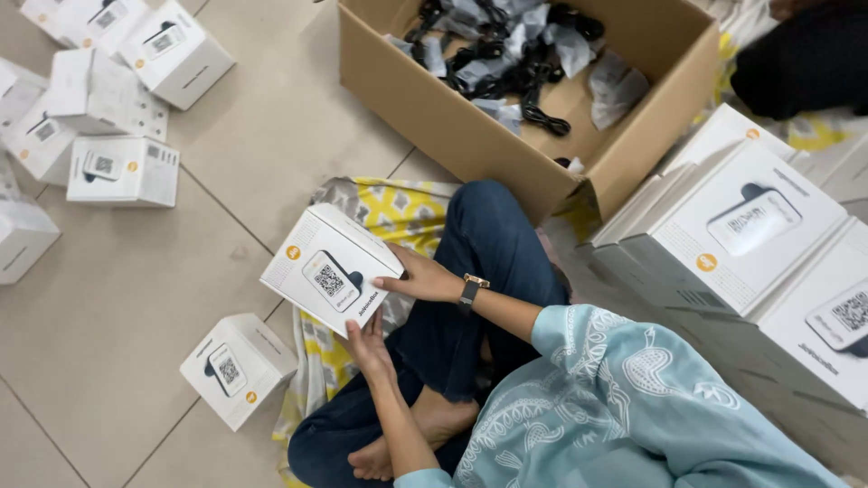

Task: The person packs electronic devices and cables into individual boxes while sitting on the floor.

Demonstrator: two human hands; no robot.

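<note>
I sit cross-legged on a yellow and grey patterned cloth (pixel 398 210) and hold a white product box (pixel 330 267) over my knee. A device picture and a square code are printed on the box. My right hand (pixel 420 276), with a watch on its wrist, grips the box's right side. My left hand (pixel 366 345) supports its lower edge from beneath.
A matching white box (pixel 237 366) lies on the tiled floor to the left. Several more white boxes (pixel 117 99) are scattered at the top left, and a stack (pixel 750 235) stands on the right. An open cardboard carton (pixel 452 117) holds bagged black cables. Another person's dark clothing (pixel 805 54) shows at the top right.
</note>
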